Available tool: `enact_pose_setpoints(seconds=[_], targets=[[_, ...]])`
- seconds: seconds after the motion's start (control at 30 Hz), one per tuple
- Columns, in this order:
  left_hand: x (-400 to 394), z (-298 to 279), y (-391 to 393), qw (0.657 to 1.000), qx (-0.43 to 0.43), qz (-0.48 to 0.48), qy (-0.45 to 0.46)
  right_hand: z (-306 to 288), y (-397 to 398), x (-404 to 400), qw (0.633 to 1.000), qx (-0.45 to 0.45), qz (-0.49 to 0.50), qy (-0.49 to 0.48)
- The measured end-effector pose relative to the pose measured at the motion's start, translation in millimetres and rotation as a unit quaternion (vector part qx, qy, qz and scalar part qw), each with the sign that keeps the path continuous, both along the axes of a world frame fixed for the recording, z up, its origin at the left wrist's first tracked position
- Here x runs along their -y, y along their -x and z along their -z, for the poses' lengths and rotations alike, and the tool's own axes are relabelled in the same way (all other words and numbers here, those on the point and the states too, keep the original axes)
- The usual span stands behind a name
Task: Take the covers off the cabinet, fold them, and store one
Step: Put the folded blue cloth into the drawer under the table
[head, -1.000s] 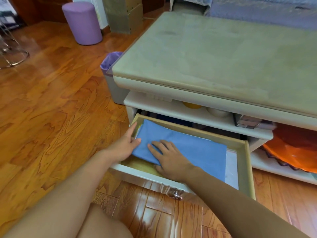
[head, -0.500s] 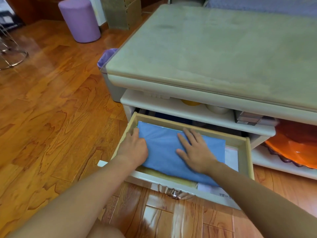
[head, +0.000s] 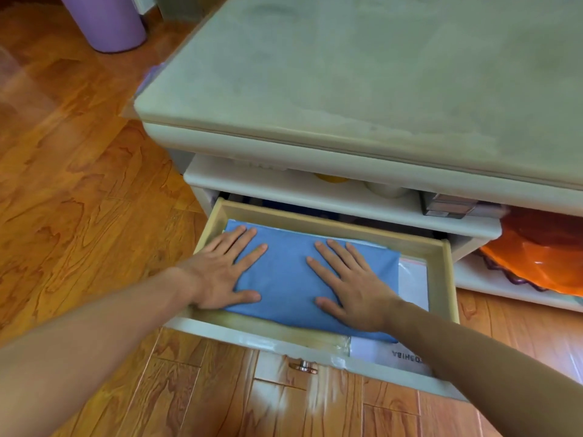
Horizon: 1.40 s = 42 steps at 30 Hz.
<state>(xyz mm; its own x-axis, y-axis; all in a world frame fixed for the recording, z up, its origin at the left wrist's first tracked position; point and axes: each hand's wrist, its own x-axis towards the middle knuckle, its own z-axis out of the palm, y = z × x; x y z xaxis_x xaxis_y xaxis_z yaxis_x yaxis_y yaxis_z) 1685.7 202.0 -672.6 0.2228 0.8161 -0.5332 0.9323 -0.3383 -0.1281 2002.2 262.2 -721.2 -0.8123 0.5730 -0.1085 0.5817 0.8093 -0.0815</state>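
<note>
A folded blue cover (head: 287,275) lies flat inside the pulled-out drawer (head: 331,220) of the pale cabinet (head: 362,89). My left hand (head: 220,269) presses on the cover's left end with straight, spread fingers. My right hand (head: 353,279) lies flat on its right half, fingers also spread. The cover rests on white papers and a clear plastic bag (head: 411,279) at the drawer's right side. The cabinet top is bare of any cover.
A round metal knob (head: 303,366) sits on the drawer front. The shelf above holds a yellow item (head: 331,178), a white cup (head: 386,190) and a small box (head: 448,206). An orange bowl (head: 542,257) sits at right. A purple stool (head: 104,20) stands on the wooden floor.
Both hands have slid apart and flattened on the blue cover, which now lies deeper and squarer in the drawer. The view has moved closer to the drawer.
</note>
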Motion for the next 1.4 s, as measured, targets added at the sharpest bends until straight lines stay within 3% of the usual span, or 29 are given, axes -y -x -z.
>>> enact_pose_setpoints(seconds=[0.23,0.4,0.53,0.63,0.73,0.8,0.9,1.13,1.27,1.33,1.4], targets=[[1.3,-3.3,-12.9,0.998,-0.066,-0.015,0.002,-7.3,8.1,-0.9,0.998,0.050,-0.003,0.042],[-8.6,-40.5,-71.2,0.992,-0.047,-0.113,0.031,-70.4,18.0,-5.4,0.985,0.140,-0.005,0.099],[-1.2,-77.2,-111.2,0.982,0.048,-0.177,-0.040,-147.8,-11.1,-7.4,0.995,-0.083,-0.044,0.037],[0.0,-118.8,-144.5,0.958,0.169,-0.185,-0.136,-198.9,-59.5,-15.8,0.967,-0.238,-0.040,-0.085],[-22.3,-178.5,-193.1,0.893,0.309,-0.095,-0.312,-239.5,-103.4,-38.8,0.930,-0.319,0.068,-0.172],[-56.7,-216.9,-237.5,0.851,0.368,-0.049,-0.371,-257.4,-134.7,-64.3,0.901,-0.337,0.164,-0.220],[-121.6,-251.4,-315.4,0.849,0.366,-0.020,-0.381,-277.6,-193.8,-105.0,0.872,-0.313,0.285,-0.246],[-204.3,-228.1,-471.1,0.916,0.270,-0.006,-0.297,-285.0,-360.4,-155.6,0.833,-0.137,0.498,-0.199],[-208.5,-206.3,-502.7,0.913,0.227,-0.014,-0.339,-294.6,-461.1,-185.6,0.769,-0.038,0.607,-0.199],[-214.1,-206.1,-506.8,0.915,0.226,-0.025,-0.333,-294.8,-509.6,-196.8,0.730,-0.015,0.670,-0.134],[-215.8,-202.8,-510.2,0.918,0.223,-0.035,-0.327,-288.6,-546.6,-200.3,0.718,0.022,0.692,-0.067]])
